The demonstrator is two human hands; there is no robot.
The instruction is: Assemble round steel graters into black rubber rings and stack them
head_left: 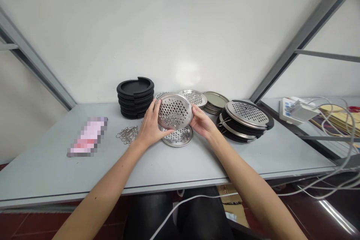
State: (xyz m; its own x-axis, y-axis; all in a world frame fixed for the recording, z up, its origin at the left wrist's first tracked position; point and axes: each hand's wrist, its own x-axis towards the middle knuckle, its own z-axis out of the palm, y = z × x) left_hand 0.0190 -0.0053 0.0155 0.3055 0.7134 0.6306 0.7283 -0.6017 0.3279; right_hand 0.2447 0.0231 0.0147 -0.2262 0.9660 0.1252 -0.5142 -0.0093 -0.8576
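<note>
- A shiny plate point(174, 110) with holes is held up at a tilt, in the middle of the worktop point(140, 172).
- The plate is gripped at its left and lower edge by the left hand point(149, 129), with the thumb along the bottom. The right edge is pinched by the right hand point(201, 122). Each grip is closed on the rim.
- From the held plate, a low plate point(180, 140) is seen at 6 o'clock, partly hidden by it; whether they touch cannot be told.
- A back plate point(198, 97) with holes is seen at 1 o'clock, beside a pile of flat discs point(216, 99) at 2 o'clock.
- Black rings point(135, 87) are stacked at 10 o'clock, and loose wire loops point(128, 135) are heaped at 8 o'clock.
- At 3 o'clock, a joined stack point(249, 114) is seen: holed plates are set on black rings, and wire loops stick out at its side. These look put together, while the other parts are left loose. By that, only some seem to be done; the number cannot be told.
- A pink thing point(90, 135) is laid near 8 o'clock, farther out. It is blurred, so no words on it can be read.
- White plugs point(303, 110) and wires are seen far off at 3 o'clock. No brand or label can be read anywhere.
</note>
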